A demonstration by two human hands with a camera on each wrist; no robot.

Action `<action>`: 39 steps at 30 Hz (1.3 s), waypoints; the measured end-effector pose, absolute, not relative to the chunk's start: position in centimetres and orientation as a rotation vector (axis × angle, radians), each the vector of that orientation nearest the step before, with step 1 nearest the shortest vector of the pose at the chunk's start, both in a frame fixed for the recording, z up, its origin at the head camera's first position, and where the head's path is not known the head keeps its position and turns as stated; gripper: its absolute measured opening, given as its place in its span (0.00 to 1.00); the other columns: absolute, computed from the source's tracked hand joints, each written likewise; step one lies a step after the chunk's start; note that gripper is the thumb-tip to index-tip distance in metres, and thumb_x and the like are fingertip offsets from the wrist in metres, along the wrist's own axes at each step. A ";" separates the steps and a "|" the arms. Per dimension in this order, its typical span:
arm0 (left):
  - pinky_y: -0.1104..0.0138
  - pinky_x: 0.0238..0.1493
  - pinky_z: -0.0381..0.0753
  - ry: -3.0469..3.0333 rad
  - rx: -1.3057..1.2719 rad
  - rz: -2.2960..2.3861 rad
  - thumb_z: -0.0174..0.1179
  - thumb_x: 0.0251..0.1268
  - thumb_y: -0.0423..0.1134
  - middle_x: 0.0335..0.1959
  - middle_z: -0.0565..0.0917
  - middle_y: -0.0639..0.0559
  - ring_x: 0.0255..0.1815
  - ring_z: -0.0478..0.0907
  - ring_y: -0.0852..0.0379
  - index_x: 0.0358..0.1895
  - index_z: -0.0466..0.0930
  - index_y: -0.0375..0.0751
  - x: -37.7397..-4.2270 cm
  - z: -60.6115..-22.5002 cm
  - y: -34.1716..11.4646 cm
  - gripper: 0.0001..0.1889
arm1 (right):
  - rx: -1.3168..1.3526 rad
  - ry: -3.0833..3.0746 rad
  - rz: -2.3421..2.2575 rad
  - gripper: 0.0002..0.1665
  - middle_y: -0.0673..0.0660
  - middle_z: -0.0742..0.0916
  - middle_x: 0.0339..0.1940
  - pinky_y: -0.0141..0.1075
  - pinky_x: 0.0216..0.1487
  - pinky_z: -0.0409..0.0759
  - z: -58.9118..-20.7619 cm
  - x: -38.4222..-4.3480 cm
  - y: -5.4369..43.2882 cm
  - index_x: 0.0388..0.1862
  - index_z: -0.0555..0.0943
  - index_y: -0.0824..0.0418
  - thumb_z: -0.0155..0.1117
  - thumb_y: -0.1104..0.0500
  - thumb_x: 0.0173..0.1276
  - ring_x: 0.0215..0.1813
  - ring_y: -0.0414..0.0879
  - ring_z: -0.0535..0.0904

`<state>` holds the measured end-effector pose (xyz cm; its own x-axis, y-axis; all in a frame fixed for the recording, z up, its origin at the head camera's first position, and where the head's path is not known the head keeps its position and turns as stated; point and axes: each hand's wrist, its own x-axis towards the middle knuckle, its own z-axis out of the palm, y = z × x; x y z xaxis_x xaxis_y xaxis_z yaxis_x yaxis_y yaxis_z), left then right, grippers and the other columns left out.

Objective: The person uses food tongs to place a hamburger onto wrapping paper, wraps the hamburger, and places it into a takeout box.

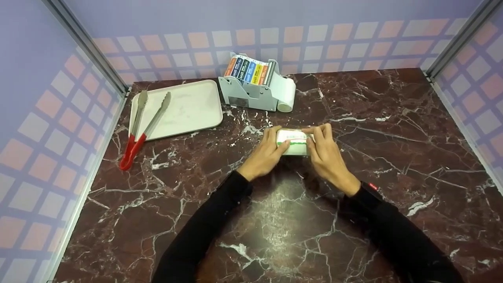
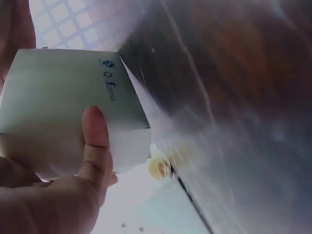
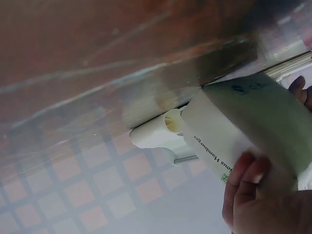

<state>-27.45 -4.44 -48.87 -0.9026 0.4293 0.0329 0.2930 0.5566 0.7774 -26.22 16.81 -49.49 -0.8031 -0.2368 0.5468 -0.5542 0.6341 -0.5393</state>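
A small white hamburger box (image 1: 291, 136) with a green stripe stands on the marble table, held from both sides. My left hand (image 1: 266, 152) grips its left side, with the thumb (image 2: 95, 131) pressed on the near face in the left wrist view. On the other side my right hand (image 1: 325, 157) holds the box, its fingers around the right edge. The right wrist view shows "Hamburger" printed on the side of the box (image 3: 214, 134). Its lid appears closed, and its contents are hidden.
A cream tray (image 1: 192, 106) lies at the back left, with red-handled metal tongs (image 1: 135, 147) resting across its corner. Behind the box stands a grey label dispenser (image 1: 251, 92) with coloured rolls and a white roll (image 1: 289, 94). Tiled panels (image 1: 290, 37) wall the table in.
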 end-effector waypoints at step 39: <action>0.53 0.54 0.88 2.787 0.817 0.559 0.66 0.68 0.56 0.85 0.47 0.36 0.46 0.85 0.39 0.81 0.51 0.37 -29.1 -49.0 -6.8 0.48 | 0.699 -2.755 0.719 0.19 0.58 0.70 0.41 0.48 0.26 0.80 -50.0 -25.2 16.0 0.57 0.77 0.61 0.53 0.48 0.82 0.24 0.54 0.72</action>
<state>-29.06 -6.83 -48.97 -0.8318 0.5508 -0.0695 0.4814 0.7780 0.4037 -25.16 16.02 -49.97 -0.8657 -0.3922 0.3110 -0.4941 0.7686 -0.4062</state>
